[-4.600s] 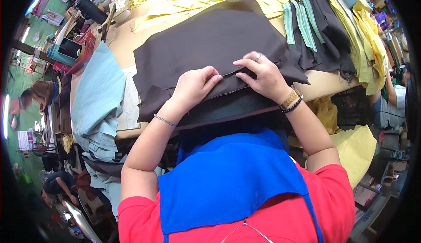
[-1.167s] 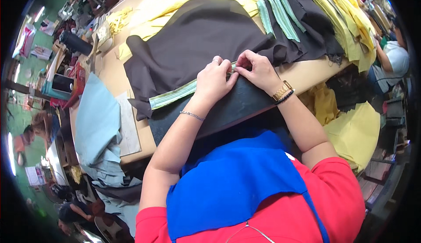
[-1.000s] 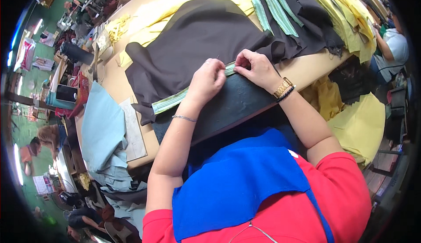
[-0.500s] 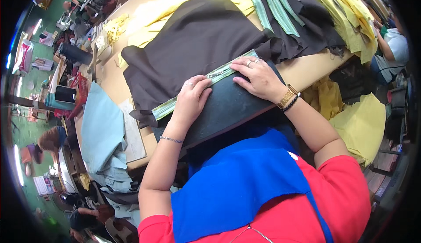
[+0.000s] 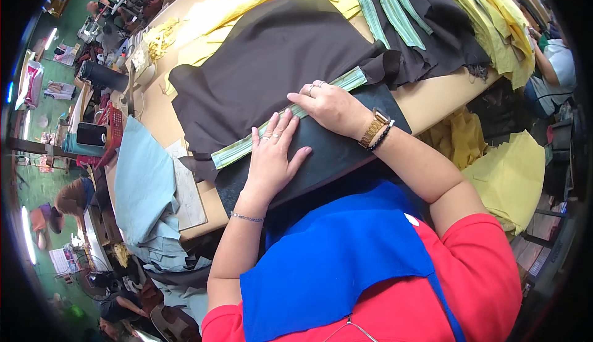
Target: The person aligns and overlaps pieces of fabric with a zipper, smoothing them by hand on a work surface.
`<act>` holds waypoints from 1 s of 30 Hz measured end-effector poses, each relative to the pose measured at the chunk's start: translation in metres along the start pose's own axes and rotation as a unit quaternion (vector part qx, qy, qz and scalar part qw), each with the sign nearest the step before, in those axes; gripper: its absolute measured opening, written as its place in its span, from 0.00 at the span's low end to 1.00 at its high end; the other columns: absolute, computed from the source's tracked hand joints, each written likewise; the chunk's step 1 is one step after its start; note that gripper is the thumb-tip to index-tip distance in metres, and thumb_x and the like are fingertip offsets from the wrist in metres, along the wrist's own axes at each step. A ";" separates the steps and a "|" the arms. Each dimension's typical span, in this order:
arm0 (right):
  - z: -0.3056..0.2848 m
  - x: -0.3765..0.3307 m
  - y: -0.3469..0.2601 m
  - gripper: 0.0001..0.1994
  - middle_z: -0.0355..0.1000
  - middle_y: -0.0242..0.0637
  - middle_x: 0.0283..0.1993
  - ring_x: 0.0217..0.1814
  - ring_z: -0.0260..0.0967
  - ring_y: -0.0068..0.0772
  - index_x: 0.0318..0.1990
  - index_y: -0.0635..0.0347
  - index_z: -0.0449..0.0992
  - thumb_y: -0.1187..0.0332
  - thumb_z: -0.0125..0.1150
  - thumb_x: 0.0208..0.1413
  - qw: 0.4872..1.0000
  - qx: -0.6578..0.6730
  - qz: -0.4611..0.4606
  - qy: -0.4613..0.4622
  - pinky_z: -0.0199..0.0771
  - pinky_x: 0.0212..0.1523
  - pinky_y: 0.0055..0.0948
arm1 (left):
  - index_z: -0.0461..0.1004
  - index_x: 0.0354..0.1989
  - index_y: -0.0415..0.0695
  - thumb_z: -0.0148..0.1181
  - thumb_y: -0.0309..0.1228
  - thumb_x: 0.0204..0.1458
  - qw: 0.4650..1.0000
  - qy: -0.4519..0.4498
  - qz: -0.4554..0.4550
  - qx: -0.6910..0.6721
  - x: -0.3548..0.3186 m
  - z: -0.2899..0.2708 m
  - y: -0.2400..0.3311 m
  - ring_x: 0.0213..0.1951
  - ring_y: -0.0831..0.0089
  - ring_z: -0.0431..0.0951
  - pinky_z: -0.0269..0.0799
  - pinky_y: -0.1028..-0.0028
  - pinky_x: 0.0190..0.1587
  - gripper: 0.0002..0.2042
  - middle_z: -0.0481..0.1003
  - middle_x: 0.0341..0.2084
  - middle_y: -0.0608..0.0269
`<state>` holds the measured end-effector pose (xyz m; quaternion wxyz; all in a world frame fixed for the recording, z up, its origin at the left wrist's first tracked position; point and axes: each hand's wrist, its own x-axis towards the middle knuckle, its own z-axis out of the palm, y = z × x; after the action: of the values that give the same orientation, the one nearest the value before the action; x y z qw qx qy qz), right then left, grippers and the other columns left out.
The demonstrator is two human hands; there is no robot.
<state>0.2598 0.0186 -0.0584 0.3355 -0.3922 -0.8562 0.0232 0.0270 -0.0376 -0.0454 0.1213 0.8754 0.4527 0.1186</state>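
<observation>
The left hand [image 5: 270, 160] lies flat, palm down, its fingers [image 5: 272, 133] spread and straight, gripping nothing. The fingertips reach onto the pale green striped strip [image 5: 247, 146], while the palm and thumb press on the dark brown fabric piece [image 5: 333, 150] that covers the near edge of the tabletop [image 5: 432, 98]. The right hand [image 5: 330, 104] is likewise open and flat, its fingers [image 5: 302, 97] stretched toward the left hand; they rest across the same green strip, and the heel of the hand sits on the dark piece. The two hands lie near each other without touching, the left one nearer the person.

The strip runs slantwise along the line where the near dark piece meets a larger dark brown cloth [image 5: 278, 58], which spreads over the middle of the tabletop toward its far edge. A watch with a gold-coloured band [image 5: 373, 128] and a dark bead bracelet sit on the right wrist; a thin chain bracelet [image 5: 247, 217] circles the left wrist.

Farther off, more green striped strips [image 5: 389, 11] lie on dark cloth by the far right corner, with yellow fabric [image 5: 488, 2] heaped beside them. Light blue cloth [image 5: 145, 181] hangs over the left edge of the tabletop.
</observation>
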 end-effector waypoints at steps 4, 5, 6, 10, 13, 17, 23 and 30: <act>-0.005 0.000 0.002 0.16 0.80 0.46 0.43 0.49 0.80 0.50 0.54 0.63 0.82 0.75 0.65 0.57 0.998 0.047 0.007 0.032 0.82 0.53 0.43 | 0.66 0.77 0.48 0.62 0.53 0.65 1.000 0.007 0.003 -0.002 -0.002 0.001 -0.001 0.80 0.53 0.59 0.47 0.33 0.78 0.35 0.62 0.79 0.57; -0.012 -0.001 0.004 0.16 0.80 0.47 0.43 0.47 0.80 0.51 0.55 0.63 0.82 0.77 0.64 0.58 0.995 0.065 0.053 0.046 0.82 0.51 0.43 | 0.66 0.77 0.48 0.62 0.53 0.65 1.000 0.008 0.004 -0.005 -0.002 0.001 -0.001 0.80 0.53 0.59 0.47 0.33 0.78 0.35 0.62 0.79 0.57; -0.019 -0.002 0.008 0.16 0.79 0.48 0.42 0.45 0.80 0.51 0.55 0.63 0.82 0.78 0.63 0.58 0.990 0.082 0.096 0.059 0.83 0.49 0.43 | 0.66 0.77 0.48 0.62 0.53 0.65 1.000 0.012 0.003 -0.009 -0.002 0.001 -0.001 0.80 0.53 0.59 0.47 0.33 0.78 0.36 0.62 0.79 0.57; -0.023 -0.006 0.014 0.12 0.80 0.49 0.39 0.38 0.81 0.52 0.52 0.62 0.82 0.77 0.67 0.61 0.968 0.162 0.164 0.098 0.83 0.40 0.44 | 0.64 0.78 0.47 0.61 0.54 0.66 1.000 0.001 0.008 -0.009 -0.003 0.000 -0.002 0.81 0.53 0.56 0.46 0.35 0.78 0.36 0.60 0.80 0.57; -0.028 0.004 0.027 0.08 0.81 0.46 0.40 0.44 0.81 0.51 0.45 0.60 0.81 0.70 0.70 0.62 0.985 0.080 0.152 0.020 0.81 0.44 0.44 | 0.60 0.80 0.49 0.57 0.57 0.67 1.000 -0.019 0.010 0.007 -0.006 -0.001 -0.006 0.82 0.54 0.52 0.44 0.39 0.80 0.39 0.55 0.82 0.57; -0.047 -0.014 0.030 0.09 0.82 0.37 0.49 0.58 0.78 0.47 0.49 0.56 0.84 0.67 0.66 0.65 0.994 -0.067 0.081 -0.022 0.76 0.58 0.47 | 0.55 0.82 0.48 0.53 0.62 0.67 0.999 -0.020 -0.017 0.041 -0.032 -0.015 -0.024 0.83 0.53 0.50 0.45 0.45 0.81 0.42 0.51 0.83 0.54; -0.071 -0.055 0.021 0.29 0.62 0.40 0.81 0.86 0.52 0.52 0.76 0.51 0.68 0.56 0.61 0.70 0.970 -0.087 0.124 -0.191 0.50 0.82 0.59 | 0.51 0.84 0.49 0.52 0.63 0.67 0.993 -0.021 -0.104 0.043 -0.093 -0.041 -0.086 0.83 0.53 0.48 0.44 0.41 0.80 0.44 0.49 0.84 0.55; -0.074 -0.053 0.006 0.40 0.52 0.44 0.86 0.89 0.44 0.55 0.81 0.55 0.59 0.48 0.63 0.67 0.967 -0.087 0.121 -0.204 0.39 0.84 0.63 | 0.56 0.82 0.53 0.52 0.65 0.66 0.992 0.028 -0.099 0.068 -0.095 -0.049 -0.126 0.83 0.56 0.50 0.45 0.34 0.78 0.42 0.54 0.82 0.58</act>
<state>0.3319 -0.0299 -0.0326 0.1128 -0.5078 -0.8513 0.0691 -0.1381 -0.0394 -0.0494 0.0601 0.8290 0.5470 0.0994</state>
